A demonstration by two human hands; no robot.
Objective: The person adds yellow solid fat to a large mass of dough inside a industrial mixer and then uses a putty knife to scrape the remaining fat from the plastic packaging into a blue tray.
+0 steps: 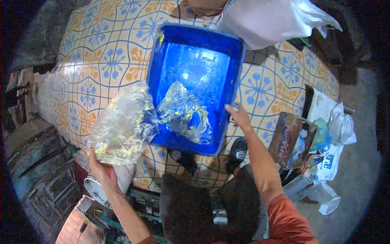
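Observation:
My left hand (103,172) grips the lower edge of a large crumpled clear plastic bag (126,126), smeared with yellow bits, and holds it up left of a blue plastic tub (195,34). Some of the fingers are hidden behind the bag. Inside the tub, at its near end, lies another crumpled clear plastic bag (185,112) with yellow residue. My right hand (239,116) is at the tub's right rim with its fingers apart and nothing in them. Whether its fingertips touch the rim I cannot tell.
The tub stands on a patterned tile floor (113,65). A big white sack (268,22) is at the far right. To the right are a wooden crate (284,140) and several plastic bags (341,124). A white bucket (95,189) sits near my left forearm. My feet are by the tub's near edge.

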